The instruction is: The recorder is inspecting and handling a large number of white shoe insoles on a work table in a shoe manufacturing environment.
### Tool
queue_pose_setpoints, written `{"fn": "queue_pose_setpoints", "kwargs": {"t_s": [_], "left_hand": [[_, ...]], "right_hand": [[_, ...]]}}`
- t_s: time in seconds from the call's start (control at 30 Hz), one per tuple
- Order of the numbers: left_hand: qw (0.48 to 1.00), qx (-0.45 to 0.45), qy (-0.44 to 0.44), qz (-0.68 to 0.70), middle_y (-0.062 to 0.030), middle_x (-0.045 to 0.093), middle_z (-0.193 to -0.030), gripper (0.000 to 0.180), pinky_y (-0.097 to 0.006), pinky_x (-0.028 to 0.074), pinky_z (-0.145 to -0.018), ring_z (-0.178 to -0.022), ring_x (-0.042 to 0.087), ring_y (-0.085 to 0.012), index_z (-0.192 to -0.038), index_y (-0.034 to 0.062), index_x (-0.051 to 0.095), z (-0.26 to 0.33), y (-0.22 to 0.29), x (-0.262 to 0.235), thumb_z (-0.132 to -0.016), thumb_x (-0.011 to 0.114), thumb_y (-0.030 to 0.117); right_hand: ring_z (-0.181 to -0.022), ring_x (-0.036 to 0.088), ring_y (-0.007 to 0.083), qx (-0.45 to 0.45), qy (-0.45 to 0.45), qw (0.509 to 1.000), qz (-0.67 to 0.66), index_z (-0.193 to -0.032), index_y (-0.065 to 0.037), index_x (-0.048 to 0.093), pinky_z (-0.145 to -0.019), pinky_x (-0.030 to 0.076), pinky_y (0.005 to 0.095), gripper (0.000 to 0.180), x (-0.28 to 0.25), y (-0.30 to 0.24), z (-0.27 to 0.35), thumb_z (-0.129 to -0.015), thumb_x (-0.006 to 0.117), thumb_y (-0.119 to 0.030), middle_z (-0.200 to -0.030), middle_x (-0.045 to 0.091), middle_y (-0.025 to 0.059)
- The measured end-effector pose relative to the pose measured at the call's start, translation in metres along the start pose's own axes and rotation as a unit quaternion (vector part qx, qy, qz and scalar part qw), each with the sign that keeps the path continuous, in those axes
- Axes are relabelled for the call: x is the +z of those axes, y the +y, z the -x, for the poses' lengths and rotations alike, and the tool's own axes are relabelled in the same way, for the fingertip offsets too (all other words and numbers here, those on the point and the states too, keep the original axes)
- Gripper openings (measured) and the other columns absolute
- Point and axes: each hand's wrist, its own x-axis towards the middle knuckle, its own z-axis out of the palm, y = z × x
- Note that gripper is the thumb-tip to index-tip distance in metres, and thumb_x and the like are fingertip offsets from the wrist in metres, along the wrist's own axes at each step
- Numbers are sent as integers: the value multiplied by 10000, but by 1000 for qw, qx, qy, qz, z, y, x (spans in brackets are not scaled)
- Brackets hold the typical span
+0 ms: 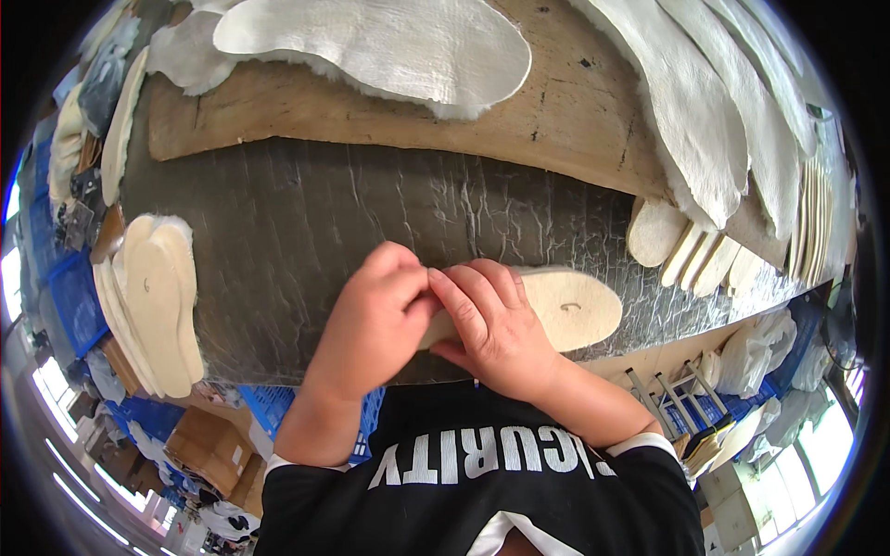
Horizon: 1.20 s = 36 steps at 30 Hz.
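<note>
A cream insole [579, 310] with a small curved mark near its right end lies across the dark table in front of me. My right hand [491, 315] is closed over its middle, fingers bent on top and the thumb at the near edge. My left hand [375, 315] has its fingers curled and pinched at the insole's left end, its fingertips meeting those of the right hand. The hands cover that end, so the exact grip there is hidden.
A stack of cream insoles [153, 296] stands at the table's left. White fleecy insoles [389, 46] lie on a brown board [593, 120] at the far side. More fleecy pieces [691, 102] fan out at the far right, beside cream insoles [656, 232]. A blue crate [264, 408] sits below the near edge.
</note>
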Motion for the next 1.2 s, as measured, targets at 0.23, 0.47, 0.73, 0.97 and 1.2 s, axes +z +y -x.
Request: {"fn": "queue_pose_setpoints", "kwargs": {"t_s": [0.23,0.47,0.73,0.97,1.2], "left_hand": [[912,-196,84,351,-74,617,-972,185,-287,565,-780,-909,644,-144,-1113,-52,606,43,-43,-35,-937,551,-39],[868,-172,126,448,-74,633,-971,214,-266,551,-762,-903,630,-126,-1106,-40,610,67,-47,-27,-893,627,-43],[937,-243,121,221,-22,666,-853,154,-222,489,-647,-743,590,-64,-1014,-40,653,90,-46,-28,-881,680,33],[958,-216,134,135,-34,623,-731,84,-237,462,-587,-641,570,-75,-884,-26,628,93,-52,-20,-883,665,49],[970,-156,186,26,-112,632,-762,86,-293,498,-633,-659,600,-151,-864,-42,617,93,-54,-10,-842,678,15]], "right_hand": [[-1080,492,307,-31,10,997,67,-1353,-127,511,-978,354,532,814,5,-10,0,-602,808,-225,-1144,525,93],[-1132,485,305,-83,1,992,96,-1323,-88,510,-994,342,522,833,25,-35,-10,-564,830,-213,-1201,518,94],[-1036,522,375,-92,64,993,-40,-1279,-5,511,-890,459,514,803,31,-37,-8,-543,817,-96,-1154,522,165],[-979,543,317,-152,198,951,-182,-1342,16,414,-859,472,472,872,18,-8,18,-738,768,-503,-1107,509,160],[-865,563,284,-115,402,871,-256,-1193,-51,461,-680,516,413,927,7,-8,28,-601,814,-671,-1050,513,149]]}}
